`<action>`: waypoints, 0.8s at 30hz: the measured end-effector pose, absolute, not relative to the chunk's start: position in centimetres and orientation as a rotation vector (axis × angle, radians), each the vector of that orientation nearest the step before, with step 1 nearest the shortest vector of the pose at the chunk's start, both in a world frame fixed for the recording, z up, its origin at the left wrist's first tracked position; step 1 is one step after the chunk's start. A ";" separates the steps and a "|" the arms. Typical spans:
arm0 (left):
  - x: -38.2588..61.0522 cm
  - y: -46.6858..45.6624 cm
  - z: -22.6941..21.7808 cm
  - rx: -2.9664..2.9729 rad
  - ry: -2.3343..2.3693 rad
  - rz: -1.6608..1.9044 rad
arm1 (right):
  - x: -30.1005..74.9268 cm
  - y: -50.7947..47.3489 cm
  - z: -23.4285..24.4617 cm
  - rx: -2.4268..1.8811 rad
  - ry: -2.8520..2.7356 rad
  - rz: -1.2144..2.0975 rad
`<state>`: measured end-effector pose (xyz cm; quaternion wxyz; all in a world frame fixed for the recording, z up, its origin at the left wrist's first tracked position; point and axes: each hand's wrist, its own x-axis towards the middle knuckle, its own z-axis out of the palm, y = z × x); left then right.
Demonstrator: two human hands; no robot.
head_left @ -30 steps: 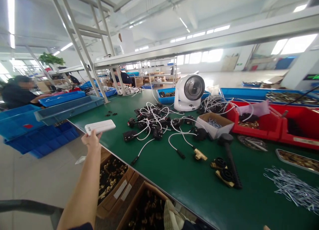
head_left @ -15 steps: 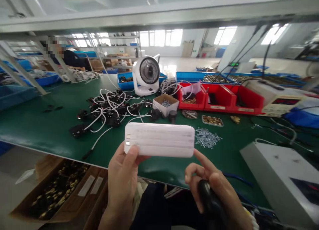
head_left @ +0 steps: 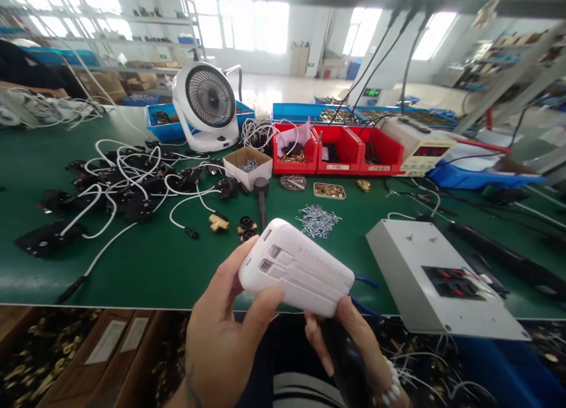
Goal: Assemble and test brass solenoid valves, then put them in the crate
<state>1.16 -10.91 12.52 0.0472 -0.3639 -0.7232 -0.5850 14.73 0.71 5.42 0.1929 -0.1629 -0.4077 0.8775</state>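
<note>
A white power bank [head_left: 305,266] with cables set in its face is held tilted above the bench's front edge, its left end raised. My left hand [head_left: 234,319] grips that end, thumb on the near side and fingers behind. My right hand [head_left: 354,337] has its thumb against the lower right end. A smooth black handle-like object [head_left: 345,352] also sits in my right hand; its lower part runs out of view. Beyond the power bank lie a pile of small metal pins [head_left: 319,220], a brass fitting [head_left: 218,222] and a black showerhead-shaped part [head_left: 260,198].
Black parts with white cables [head_left: 128,184] cover the bench's left. Behind stand a white fan [head_left: 210,101], a small carton [head_left: 247,166] and red bins [head_left: 338,151]. A grey metal box [head_left: 411,266] is at right. Below the edge are cartons of brass parts [head_left: 39,355].
The power bank has turned from level to tilted, its left end now facing me. My right thumb has come onto its right end. The view has shifted right and closer to the bench.
</note>
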 end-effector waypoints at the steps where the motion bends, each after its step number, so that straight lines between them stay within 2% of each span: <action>1: 1.2 -11.0 12.3 -1.106 -2.215 -1.733 | 14.7 0.7 5.3 -0.435 -1.140 2.474; 5: 1.7 -11.5 11.8 -1.120 -2.199 -1.541 | 14.3 0.6 4.7 -0.336 -1.177 2.530; 9: 1.9 -11.8 11.3 -1.131 -2.160 -1.500 | 13.9 0.3 4.6 -0.328 -1.134 2.530; 15: 1.2 -10.9 11.1 -1.096 -1.964 -1.620 | 14.7 -0.2 5.9 -0.422 -1.037 2.454; 24: 2.2 -9.7 11.6 -0.895 -1.891 -1.904 | 16.0 -0.7 5.9 -0.284 -0.998 2.414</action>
